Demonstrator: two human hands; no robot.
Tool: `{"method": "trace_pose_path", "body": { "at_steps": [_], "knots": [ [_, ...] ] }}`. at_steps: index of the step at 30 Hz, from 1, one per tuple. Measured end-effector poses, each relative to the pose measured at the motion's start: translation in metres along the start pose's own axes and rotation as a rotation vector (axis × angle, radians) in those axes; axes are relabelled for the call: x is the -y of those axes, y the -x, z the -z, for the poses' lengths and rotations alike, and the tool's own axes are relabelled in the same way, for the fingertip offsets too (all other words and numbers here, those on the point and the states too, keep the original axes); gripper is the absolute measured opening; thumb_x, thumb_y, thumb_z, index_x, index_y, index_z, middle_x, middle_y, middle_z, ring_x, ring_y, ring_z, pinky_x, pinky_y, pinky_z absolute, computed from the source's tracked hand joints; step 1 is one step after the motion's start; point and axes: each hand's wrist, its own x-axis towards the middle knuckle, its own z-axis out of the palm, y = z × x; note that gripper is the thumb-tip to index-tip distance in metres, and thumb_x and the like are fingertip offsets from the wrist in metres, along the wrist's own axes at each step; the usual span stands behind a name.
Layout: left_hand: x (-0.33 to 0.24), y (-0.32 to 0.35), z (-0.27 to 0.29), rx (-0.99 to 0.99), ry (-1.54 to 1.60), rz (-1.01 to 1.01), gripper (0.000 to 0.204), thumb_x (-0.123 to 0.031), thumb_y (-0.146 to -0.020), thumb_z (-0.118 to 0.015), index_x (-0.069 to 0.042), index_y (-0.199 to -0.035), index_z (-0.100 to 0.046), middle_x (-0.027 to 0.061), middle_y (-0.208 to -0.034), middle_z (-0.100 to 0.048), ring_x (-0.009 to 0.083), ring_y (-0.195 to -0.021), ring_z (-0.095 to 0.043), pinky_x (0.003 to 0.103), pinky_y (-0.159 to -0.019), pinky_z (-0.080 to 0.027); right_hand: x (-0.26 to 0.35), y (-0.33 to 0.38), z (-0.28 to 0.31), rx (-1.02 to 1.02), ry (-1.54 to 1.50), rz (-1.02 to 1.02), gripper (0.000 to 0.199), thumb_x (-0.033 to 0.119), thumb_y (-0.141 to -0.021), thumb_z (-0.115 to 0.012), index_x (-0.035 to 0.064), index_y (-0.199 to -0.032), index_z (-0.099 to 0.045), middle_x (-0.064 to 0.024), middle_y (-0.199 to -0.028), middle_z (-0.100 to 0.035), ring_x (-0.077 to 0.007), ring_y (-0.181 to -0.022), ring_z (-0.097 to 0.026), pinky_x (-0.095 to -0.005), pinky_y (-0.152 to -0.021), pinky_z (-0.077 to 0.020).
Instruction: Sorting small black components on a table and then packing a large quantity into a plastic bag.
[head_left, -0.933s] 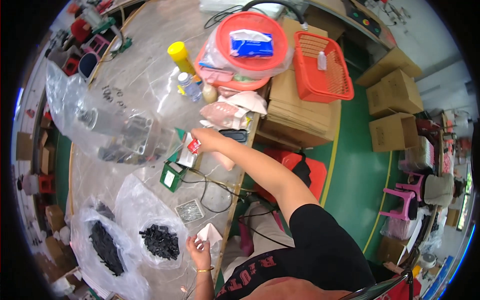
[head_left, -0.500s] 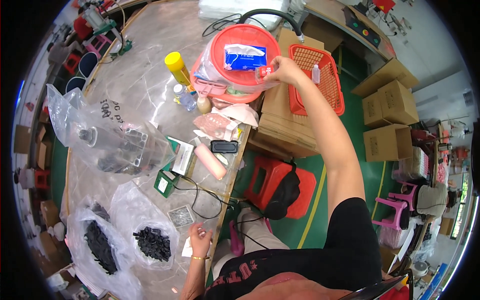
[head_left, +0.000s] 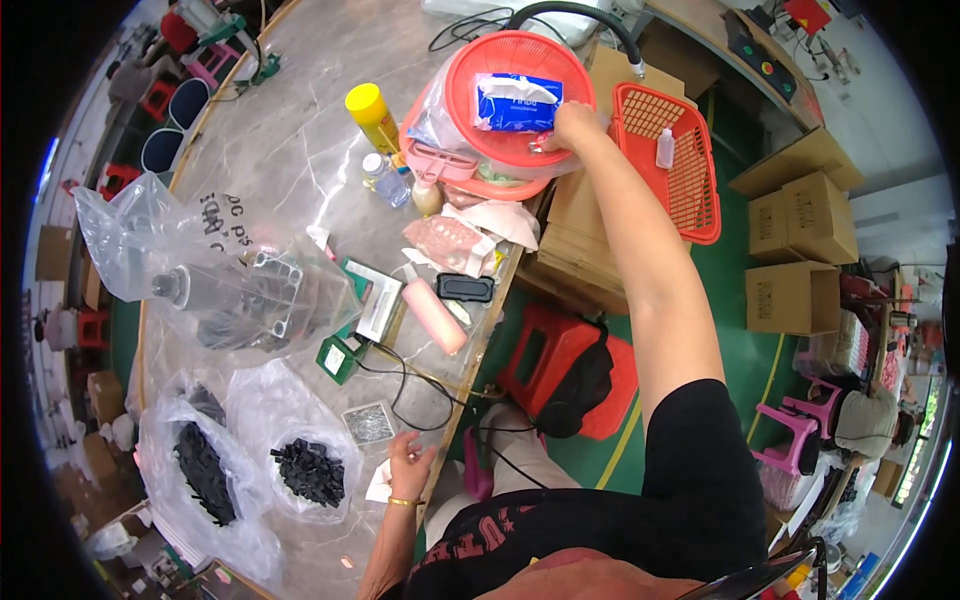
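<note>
From the head camera, my right hand [head_left: 572, 125] is stretched far out over the round red plastic basket [head_left: 480, 70] that sits on top of a bagged stack at the far edge of the marble-patterned table [head_left: 290, 160]. The fingers are curled down at the basket's near rim, just beside the blue and white soft tissue pack [head_left: 515, 102] lying inside it — whether they pinch something small there I cannot tell. I judge that I am reaching into the basket, at or beside that pack; the next move calls for a clean pinch and a lift clear of the rim without tipping the stack.

My left hand [head_left: 408, 462] rests low at the table's near edge, fingers loosely spread on a white scrap of paper [head_left: 380, 485], gripping nothing firmly. Beside it lie a small clear tray of tiny metal parts [head_left: 368, 422] and a clear plastic bag of black plastic pieces [head_left: 310, 470].

Against the frame half a second back, my right hand has slid from the basket's right rim, toward the rectangular red mesh basket [head_left: 680, 160], inward and nearer the tissue pack — the left hand has hardly shifted.
</note>
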Motion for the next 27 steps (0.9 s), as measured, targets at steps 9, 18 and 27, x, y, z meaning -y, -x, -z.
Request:
{"method": "trace_pose_path", "body": {
  "at_steps": [9,18,27],
  "knots": [
    [-0.002,-0.009,-0.003,0.012,-0.051,-0.048,0.042,-0.005,-0.066,-0.071,-0.006,-0.104,-0.051,0.0114,-0.118,-0.039,0.0157,-0.079,-0.052,0.024,-0.063,-0.048,-0.016,-0.011,-0.024,-0.359,0.150,0.172,0.043,0.040,-0.058,-0.074,0.0088,-0.086,-0.064,-0.0086,-0.099,-0.060,-0.0249,-0.097,-0.052,-0.0400,-0.081,-0.0410],
    [-0.003,-0.006,-0.009,0.102,-0.082,0.005,0.041,-0.004,-0.068,-0.069,-0.003,-0.105,-0.051,0.0085,-0.110,-0.048,0.0147,-0.082,-0.053,0.025,-0.069,-0.046,-0.059,0.058,-0.031,-0.595,-0.264,0.249,0.028,0.032,-0.078,-0.058,0.0056,-0.087,-0.063,-0.0094,-0.087,-0.060,-0.0250,-0.084,-0.056,-0.0360,-0.076,-0.0426],
    [-0.020,-0.016,-0.012,0.211,0.054,0.072,0.040,-0.005,-0.074,-0.066,-0.001,-0.109,-0.048,0.0055,-0.105,-0.051,0.0131,-0.083,-0.051,0.024,-0.070,-0.045,-0.116,0.285,-0.153,0.034,-1.209,-0.120,0.032,0.028,-0.088,-0.047,-0.0007,-0.086,-0.060,-0.0078,-0.068,-0.059,-0.0143,-0.052,-0.053,-0.0261,-0.051,-0.0444]
  ]
}}
